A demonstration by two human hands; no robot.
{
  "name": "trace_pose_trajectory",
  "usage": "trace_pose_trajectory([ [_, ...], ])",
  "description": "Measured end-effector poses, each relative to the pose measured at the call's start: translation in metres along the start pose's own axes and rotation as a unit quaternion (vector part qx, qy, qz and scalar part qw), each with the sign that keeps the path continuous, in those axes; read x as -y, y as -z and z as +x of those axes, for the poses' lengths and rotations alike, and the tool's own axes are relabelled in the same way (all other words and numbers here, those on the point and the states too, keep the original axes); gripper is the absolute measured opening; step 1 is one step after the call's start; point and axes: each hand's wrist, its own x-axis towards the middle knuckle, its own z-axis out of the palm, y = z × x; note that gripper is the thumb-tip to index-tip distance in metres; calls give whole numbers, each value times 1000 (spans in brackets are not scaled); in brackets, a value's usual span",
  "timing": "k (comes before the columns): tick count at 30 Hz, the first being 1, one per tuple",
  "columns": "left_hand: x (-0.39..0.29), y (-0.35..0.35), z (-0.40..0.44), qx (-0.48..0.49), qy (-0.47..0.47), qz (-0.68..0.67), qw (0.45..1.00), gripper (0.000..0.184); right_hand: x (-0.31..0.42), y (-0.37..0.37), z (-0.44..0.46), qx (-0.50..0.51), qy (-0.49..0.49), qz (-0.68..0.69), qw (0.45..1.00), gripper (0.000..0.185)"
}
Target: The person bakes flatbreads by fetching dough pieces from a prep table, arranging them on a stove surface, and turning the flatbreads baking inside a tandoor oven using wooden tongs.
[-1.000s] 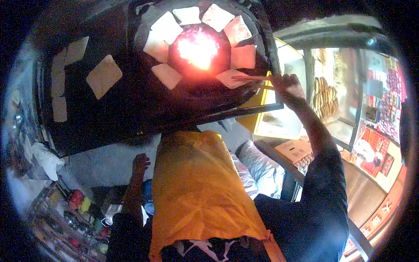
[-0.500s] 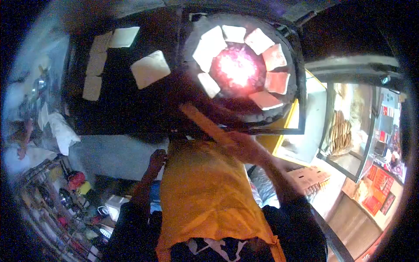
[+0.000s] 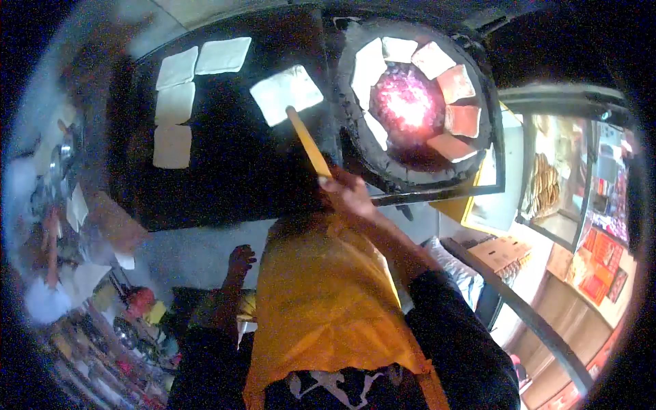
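My right hand point(image 3: 348, 195) is closed around a flat wooden stick point(image 3: 311, 147). The stick's far tip meets the near edge of a square flatbread point(image 3: 287, 94) on the dark griddle point(image 3: 232, 164). To the right, several square flatbreads point(image 3: 456, 83) form a ring around glowing coals point(image 3: 408, 99) in a round oven point(image 3: 355, 130). Some of those pieces look reddish in the glow. My left hand point(image 3: 242, 261) hangs below the griddle's front edge, beside the orange apron point(image 3: 328, 294). Its fingers are loosely bent and slightly apart, with nothing visible in them.
More square flatbreads point(image 3: 174, 102) lie at the griddle's left side. A glass case point(image 3: 553, 178) with stacked breads point(image 3: 542, 186) stands at right, above a cardboard box point(image 3: 499, 253). At far left, a co-worker's arm point(image 3: 52, 249) is near white sheets point(image 3: 77, 207).
My right hand and the stick have swung up, so the tip now reaches the lone flatbread on the griddle. The whole view has shifted, moving griddle and oven to the right.
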Motion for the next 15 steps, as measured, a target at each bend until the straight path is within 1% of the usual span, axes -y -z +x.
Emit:
trace_pose_trajectory([
  [1, -4, 0, 0, -46, -16, 80, 996, 28, -4, 11, -18, -9, -1, -1, 1000, 41],
  [2, -5, -1, 1, -91, -32, 159, 983, 28, -8, 22, -39, 13, -20, 34, 999, 37],
  [3, -3, 3, 5, -85, -30, 158, 983, 28, -12, 28, -56, 37, -38, 68, 996, 33],
  [4, -1, 7, 10, -69, -27, 130, 989, 29, -11, 30, -68, 34, -38, 45, 998, 41],
  [6, 11, 11, 19, -48, -16, 110, 993, 31, -23, 32, -61, -5, -37, -122, 992, 46],
  [7, 16, 8, 26, -37, -61, 139, 988, 32, -21, 33, -52, -9, -38, -121, 992, 46],
  [8, 18, 7, 28, -27, -105, 169, 980, 33, -17, 28, -43, 1, -60, -84, 995, 43],
  [9, 9, -3, 20, -25, -102, 175, 979, 33, -16, 28, -41, 12, -81, -46, 996, 41],
  [10, -1, -13, 13, 11, -95, 139, 986, 33, -18, 32, -46, 7, -81, -41, 996, 41],
  [11, -13, -28, 5, 48, -87, 101, 990, 33, -21, 37, -52, -23, -48, -5, 999, 38],
  [12, -20, -40, 1, 53, -83, 104, 990, 33, -17, 40, -61, -53, -17, 30, 998, 35],
  [14, -26, -60, -4, 14, -51, 140, 989, 32, 11, 62, -94, -81, -70, 136, 985, 33],
  [15, -23, -64, 0, 20, -50, 142, 988, 32, -9, 90, -100, -81, 0, 60, 995, 29],
])
